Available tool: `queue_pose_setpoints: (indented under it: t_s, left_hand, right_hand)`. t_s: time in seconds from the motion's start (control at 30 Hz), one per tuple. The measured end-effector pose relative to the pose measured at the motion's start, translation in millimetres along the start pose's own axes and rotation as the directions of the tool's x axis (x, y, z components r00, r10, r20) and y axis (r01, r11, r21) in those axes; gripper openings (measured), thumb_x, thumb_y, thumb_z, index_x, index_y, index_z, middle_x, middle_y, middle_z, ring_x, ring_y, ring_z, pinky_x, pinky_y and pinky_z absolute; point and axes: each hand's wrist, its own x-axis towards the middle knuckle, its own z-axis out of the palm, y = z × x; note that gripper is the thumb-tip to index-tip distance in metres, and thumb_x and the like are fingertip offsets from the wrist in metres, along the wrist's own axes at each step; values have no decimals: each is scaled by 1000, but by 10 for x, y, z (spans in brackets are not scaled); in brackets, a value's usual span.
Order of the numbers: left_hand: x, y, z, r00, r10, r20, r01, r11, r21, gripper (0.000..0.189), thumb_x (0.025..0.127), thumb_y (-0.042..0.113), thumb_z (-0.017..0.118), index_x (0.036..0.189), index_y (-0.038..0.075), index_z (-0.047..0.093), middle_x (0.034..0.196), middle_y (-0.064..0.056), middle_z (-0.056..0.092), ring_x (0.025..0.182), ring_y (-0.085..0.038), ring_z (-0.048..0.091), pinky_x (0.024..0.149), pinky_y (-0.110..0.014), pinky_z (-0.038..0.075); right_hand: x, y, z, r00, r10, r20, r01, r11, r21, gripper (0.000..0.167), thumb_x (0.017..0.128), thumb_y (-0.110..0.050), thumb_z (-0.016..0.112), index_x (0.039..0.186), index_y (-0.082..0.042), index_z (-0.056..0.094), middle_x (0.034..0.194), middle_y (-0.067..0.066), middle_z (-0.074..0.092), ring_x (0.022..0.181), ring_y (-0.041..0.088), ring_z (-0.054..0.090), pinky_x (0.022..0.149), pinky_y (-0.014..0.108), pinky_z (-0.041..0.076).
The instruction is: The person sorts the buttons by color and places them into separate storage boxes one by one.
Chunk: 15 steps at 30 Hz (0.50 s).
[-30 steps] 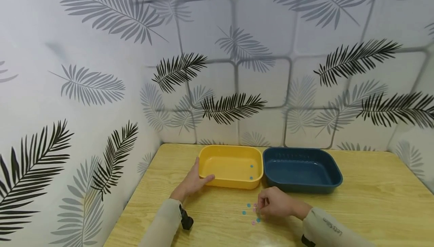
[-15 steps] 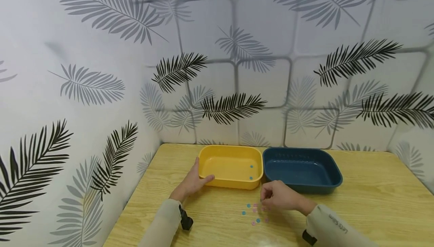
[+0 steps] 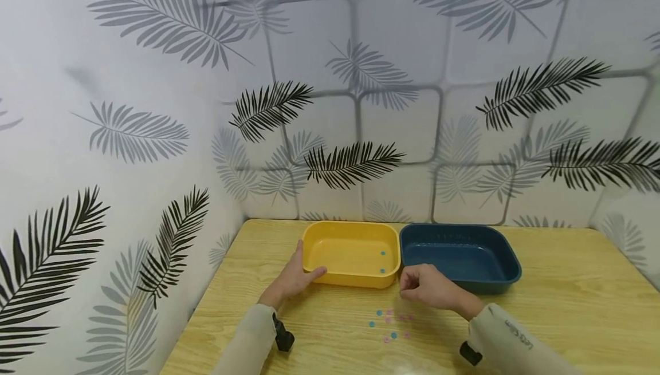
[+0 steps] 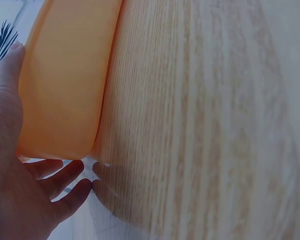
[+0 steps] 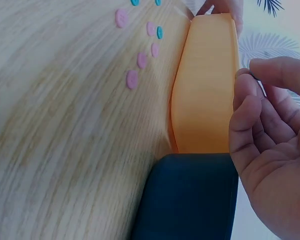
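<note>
My left hand [image 3: 294,276] holds the near left corner of a yellow plastic basin [image 3: 356,279]. Its thumb lies on the front rim, with the fingers along the left end. Two small blue buttons [image 3: 382,253] rest inside the basin on the right. My right hand [image 3: 430,288] is raised in front of the spot where the two basins meet. In the right wrist view its thumb and index finger pinch a small button [image 5: 255,76], mostly hidden, with just a dark edge showing. Below it, blue buttons [image 3: 378,312] and several pink buttons [image 5: 132,79] lie scattered on the table.
A dark blue basin [image 3: 464,284] stands against the yellow one's right side, with no buttons visible in it. Both sit on a light wood table [image 3: 567,283]. Behind and to the left rise walls [image 3: 330,123] patterned with feathery leaves.
My right hand has lifted off the scattered buttons and moved back toward the basins, uncovering pink buttons beneath it. The left hand has stayed on the yellow basin.
</note>
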Motion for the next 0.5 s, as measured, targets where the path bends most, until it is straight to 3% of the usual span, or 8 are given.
queue_pose_setpoints:
  t_s: [0.33,0.5]
  left_hand:
    - [-4,-2,5,1000,-26,1,26,1000,-5,108,84,51,66,151,6,-7,156,-18,3,141,-35,12,111,-51,15]
    - [-7,7,4,1000,-26,-2,26,1000,-17,109,84,52,66,151,5,-6,156,-18,3,141,-35,12,111,-51,15]
  right_hand:
    - [10,-25,-60,999,14,-29,-13,999,35,3,88,-9,66,89,-10,64,78,-3,61,66,11,54,57,26,47]
    - [51,-30,-88,997,54,-54,-52,998,44,7,88,-10,66,94,-6,65,82,0,62,70,15,56,59,26,48]
